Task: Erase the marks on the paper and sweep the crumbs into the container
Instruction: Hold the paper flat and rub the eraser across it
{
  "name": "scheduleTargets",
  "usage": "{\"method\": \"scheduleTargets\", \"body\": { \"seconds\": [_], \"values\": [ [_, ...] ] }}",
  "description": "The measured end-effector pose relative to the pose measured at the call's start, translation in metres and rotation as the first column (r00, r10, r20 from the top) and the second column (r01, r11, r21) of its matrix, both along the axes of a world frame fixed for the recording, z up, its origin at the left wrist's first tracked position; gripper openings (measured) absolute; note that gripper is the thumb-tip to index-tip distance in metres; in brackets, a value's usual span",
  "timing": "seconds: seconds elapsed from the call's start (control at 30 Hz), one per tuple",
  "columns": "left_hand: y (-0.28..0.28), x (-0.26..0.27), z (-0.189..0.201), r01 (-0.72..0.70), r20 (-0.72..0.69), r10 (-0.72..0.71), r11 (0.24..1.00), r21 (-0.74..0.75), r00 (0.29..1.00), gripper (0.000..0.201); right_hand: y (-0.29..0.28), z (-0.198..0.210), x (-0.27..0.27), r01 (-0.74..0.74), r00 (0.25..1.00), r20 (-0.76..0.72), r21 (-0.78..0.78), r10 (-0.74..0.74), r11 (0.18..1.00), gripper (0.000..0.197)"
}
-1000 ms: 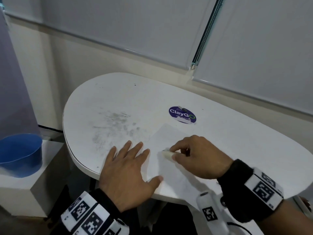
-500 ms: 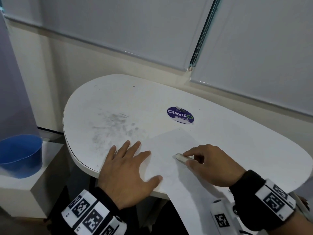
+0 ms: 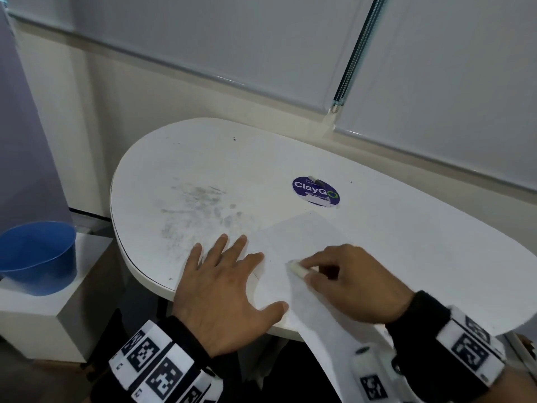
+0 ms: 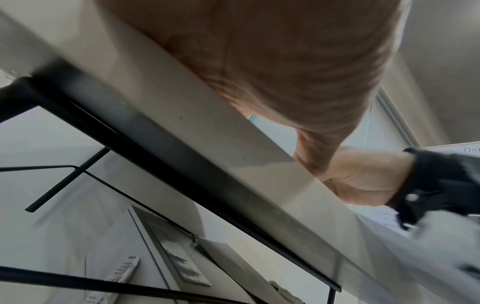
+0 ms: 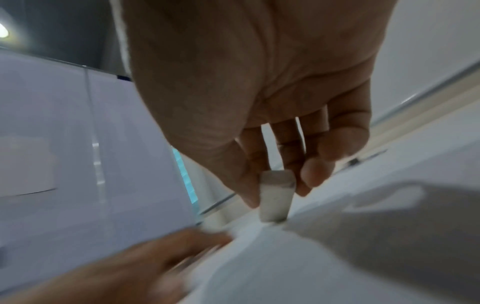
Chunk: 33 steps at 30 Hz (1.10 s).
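A white sheet of paper (image 3: pixel 302 237) lies on the white table (image 3: pixel 406 228) and hangs over its near edge. My left hand (image 3: pixel 223 283) lies flat with spread fingers on the paper's left part, holding it down. My right hand (image 3: pixel 345 277) pinches a small white eraser (image 3: pixel 295 268) between thumb and fingers and presses its tip on the paper. In the right wrist view the eraser (image 5: pixel 276 199) stands tip-down on the paper (image 5: pixel 285 267). A blue container (image 3: pixel 37 257) sits on a low white box left of the table. No crumbs are visible.
Grey smudges (image 3: pixel 197 210) mark the table's left part. A round purple ClayGo sticker (image 3: pixel 316 191) sits behind the paper. Window blinds (image 3: pixel 232 39) back the table. In the left wrist view the table's edge (image 4: pixel 182 115) and black frame (image 4: pixel 145 127) fill the picture.
My right hand has slid the eraser back and forth over the paper, right then left again. The left hand has stayed flat on the sheet.
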<state>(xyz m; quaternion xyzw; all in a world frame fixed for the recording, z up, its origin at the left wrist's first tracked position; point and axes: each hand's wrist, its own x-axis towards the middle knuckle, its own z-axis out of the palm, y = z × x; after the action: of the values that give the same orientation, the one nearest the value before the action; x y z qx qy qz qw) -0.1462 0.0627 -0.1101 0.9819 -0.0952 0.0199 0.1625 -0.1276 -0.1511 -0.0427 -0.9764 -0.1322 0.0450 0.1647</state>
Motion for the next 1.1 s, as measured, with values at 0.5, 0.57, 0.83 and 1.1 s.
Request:
{"method": "scheduleTargets", "body": {
  "seconds": [0.5,0.57,0.83,1.1],
  "values": [
    [-0.001,0.002,-0.002,0.005,-0.007,-0.005,1.0,0.016,1.0,0.097,-0.007,0.003,0.018,0.064,0.998,-0.023,-0.033,-0.064,0.997,0.025],
    [0.0,0.002,-0.002,0.013,-0.007,-0.013,1.0,0.017,1.0,0.1,-0.008,0.002,0.022,0.074,0.996,-0.045,-0.031,-0.075,0.997,0.024],
    [-0.005,0.003,-0.004,-0.048,0.013,0.048,0.998,0.045,0.999,0.103,0.008,0.014,0.029,0.037,0.999,0.003,-0.073,-0.037,0.997,0.031],
    [0.0,0.003,-0.002,-0.007,-0.015,0.008,0.999,0.05,1.0,0.108,0.01,0.015,0.027,-0.019,0.997,-0.075,-0.019,0.017,1.0,0.036]
  ]
}}
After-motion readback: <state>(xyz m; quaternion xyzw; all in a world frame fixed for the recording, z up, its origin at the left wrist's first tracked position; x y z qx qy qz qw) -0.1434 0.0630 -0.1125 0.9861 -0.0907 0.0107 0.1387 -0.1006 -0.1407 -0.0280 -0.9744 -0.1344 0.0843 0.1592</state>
